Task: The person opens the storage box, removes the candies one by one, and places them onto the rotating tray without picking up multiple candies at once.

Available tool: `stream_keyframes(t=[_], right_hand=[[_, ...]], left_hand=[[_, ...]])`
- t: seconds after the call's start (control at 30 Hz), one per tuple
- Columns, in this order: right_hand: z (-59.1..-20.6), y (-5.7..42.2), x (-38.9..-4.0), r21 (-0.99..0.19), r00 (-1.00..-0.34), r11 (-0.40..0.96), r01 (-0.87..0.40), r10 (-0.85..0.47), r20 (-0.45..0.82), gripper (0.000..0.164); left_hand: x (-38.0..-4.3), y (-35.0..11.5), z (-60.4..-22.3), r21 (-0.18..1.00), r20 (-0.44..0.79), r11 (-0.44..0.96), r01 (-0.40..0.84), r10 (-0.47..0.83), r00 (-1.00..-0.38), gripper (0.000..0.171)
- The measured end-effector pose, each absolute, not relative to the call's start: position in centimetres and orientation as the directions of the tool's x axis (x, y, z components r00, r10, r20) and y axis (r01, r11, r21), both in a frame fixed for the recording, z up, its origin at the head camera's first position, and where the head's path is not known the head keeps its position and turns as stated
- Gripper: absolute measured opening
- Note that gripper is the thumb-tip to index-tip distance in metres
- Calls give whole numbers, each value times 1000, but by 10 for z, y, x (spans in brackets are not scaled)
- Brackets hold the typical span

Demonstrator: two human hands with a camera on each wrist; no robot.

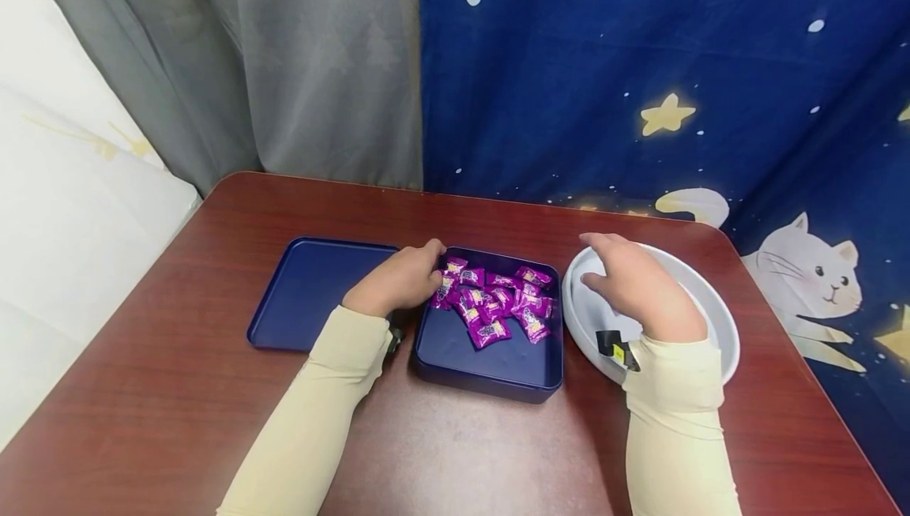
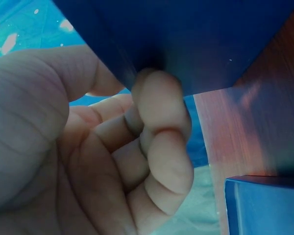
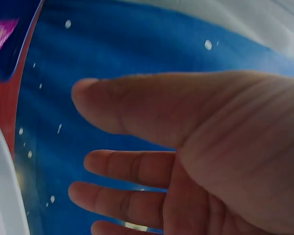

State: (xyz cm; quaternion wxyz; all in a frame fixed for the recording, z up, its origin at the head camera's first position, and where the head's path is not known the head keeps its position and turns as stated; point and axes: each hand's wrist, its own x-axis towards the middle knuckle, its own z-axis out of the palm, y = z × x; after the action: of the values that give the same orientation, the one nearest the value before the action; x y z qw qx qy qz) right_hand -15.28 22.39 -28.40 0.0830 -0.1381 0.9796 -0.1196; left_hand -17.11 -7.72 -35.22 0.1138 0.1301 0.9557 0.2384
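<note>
The dark blue box (image 1: 483, 386) stands on the tabletop (image 1: 455, 453) between the two hands, with purple-wrapped candies (image 1: 490, 304) heaped mostly in its far part; the left hand (image 1: 398, 279) grips the box's wall near the far left corner, thumb at the rim and fingers curled against the outside; the right hand (image 1: 643, 283) hangs over the white dish (image 1: 723, 334), fingers apart, its grip holding nothing; a flat blue lid (image 1: 306, 295) lies left of the box; the step in hand looks like taking hold of the box at one side; the next move probably calls for a level, steady left grip, with the right hand free and clear of the dish's rim.
</note>
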Motion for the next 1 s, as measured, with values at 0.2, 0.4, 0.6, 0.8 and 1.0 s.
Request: stream_keyframes(t=[0.2, 0.4, 0.6, 0.8, 1.0], right_hand=[[-284, 200, -146, -231, -937, 927, -295, -328, -117, 64], [-292, 173, -143, -197, -904, 897, -396, -419, -87, 61], [-298, 155, -140, -168, -881, 879, -446, -465, -92, 60], [-312, 143, -140, -106, -869, 875, -473, -483, -110, 53], [-322, 134, -143, -48, -880, 890, -453, -455, -137, 48]], left_hand=[[-172, -77, -353, 486, -159, 854, 184, 293, -943, 43], [-171, -77, -352, 489, -161, 852, 187, 299, -941, 43], [-171, -77, -351, 482, -159, 855, 193, 302, -940, 43], [-171, -78, -351, 478, -152, 855, 203, 308, -939, 43], [-171, -79, -350, 479, -148, 852, 209, 313, -938, 43]])
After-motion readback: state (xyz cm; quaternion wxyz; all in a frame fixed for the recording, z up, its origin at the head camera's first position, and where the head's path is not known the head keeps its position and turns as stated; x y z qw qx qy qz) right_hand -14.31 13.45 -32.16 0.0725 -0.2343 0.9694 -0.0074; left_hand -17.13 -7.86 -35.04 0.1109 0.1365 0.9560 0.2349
